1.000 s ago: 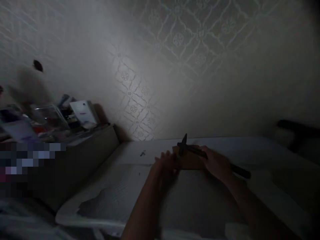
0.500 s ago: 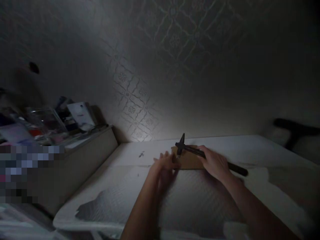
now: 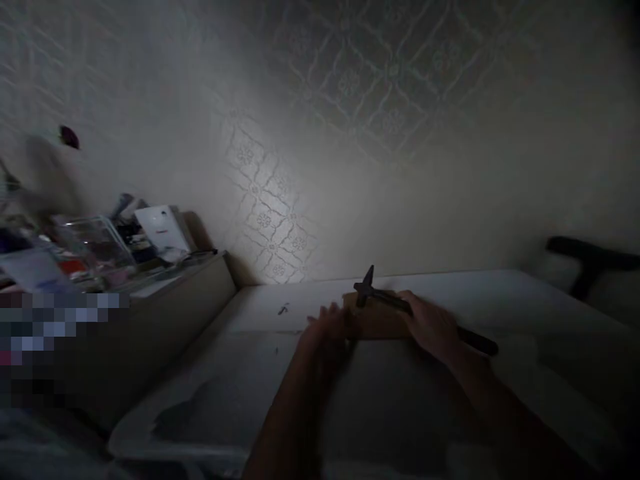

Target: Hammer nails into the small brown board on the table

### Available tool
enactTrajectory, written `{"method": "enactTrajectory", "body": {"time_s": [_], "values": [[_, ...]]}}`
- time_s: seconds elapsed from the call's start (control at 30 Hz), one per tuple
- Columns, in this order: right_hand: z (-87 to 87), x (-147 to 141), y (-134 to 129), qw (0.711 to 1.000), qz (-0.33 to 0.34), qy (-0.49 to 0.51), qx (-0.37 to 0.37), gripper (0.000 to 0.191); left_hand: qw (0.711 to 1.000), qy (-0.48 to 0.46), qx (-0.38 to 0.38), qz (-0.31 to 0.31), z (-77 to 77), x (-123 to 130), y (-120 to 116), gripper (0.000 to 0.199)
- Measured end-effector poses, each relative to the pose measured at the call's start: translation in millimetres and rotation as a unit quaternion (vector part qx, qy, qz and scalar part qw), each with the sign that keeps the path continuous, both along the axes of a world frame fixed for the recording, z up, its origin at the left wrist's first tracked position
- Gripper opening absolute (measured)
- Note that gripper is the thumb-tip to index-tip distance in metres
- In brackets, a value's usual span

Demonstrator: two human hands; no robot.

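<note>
My right hand (image 3: 434, 328) is wrapped round the handle of a dark hammer (image 3: 367, 292), whose handle end sticks out behind the hand. The hammer's head hangs over the left part of a flat brown board (image 3: 383, 323) on the white table. At the board's left end is my left hand (image 3: 327, 330), its thumb and forefinger brought together below the hammer head and its other fingers raised. What they pinch is too small and dark to make out. A few small dark pieces, like nails (image 3: 283, 309), lie on the table to the left.
On the left stands a cabinet (image 3: 175, 283) with a clear plastic box (image 3: 95, 240), a white box (image 3: 163, 230) and other clutter on top. A patterned wall (image 3: 400, 187) rises behind the table (image 3: 465, 293). A black T-shaped object (image 3: 590, 260) is at the right.
The hammer head has shifted slightly to the right and sits a little higher above the board. Light on the hands and table has dimmed, while the wall looks brighter. My left hand stays in place.
</note>
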State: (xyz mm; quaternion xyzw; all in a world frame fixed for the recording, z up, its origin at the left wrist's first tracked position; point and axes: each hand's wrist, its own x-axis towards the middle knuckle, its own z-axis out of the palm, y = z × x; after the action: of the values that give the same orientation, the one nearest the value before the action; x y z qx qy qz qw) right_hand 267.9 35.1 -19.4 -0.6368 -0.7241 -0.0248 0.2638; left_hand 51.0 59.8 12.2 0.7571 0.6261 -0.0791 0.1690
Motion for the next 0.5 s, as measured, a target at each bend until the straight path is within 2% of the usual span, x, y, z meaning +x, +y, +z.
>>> {"method": "enactTrajectory", "body": {"time_s": [0.1, 0.23, 0.5], "values": [[-2.1, 3.7, 2.9, 0.999, -0.038, -0.011, 0.010, 0.025, 1.000, -0.008, -0.005, 0.005, 0.9, 0.7, -0.7, 0.083], [-5.4, 11.7, 6.6, 0.995, -0.093, -0.024, -0.018, 0.026, 1.000, -0.015, -0.010, 0.008, -0.7, 0.4, 0.3, 0.085], [-15.8, 25.6, 15.7, 0.989, -0.127, -0.054, -0.050, 0.028, 0.999, -0.029, 0.011, 0.017, -1.3, -0.2, -0.2, 0.079]]}}
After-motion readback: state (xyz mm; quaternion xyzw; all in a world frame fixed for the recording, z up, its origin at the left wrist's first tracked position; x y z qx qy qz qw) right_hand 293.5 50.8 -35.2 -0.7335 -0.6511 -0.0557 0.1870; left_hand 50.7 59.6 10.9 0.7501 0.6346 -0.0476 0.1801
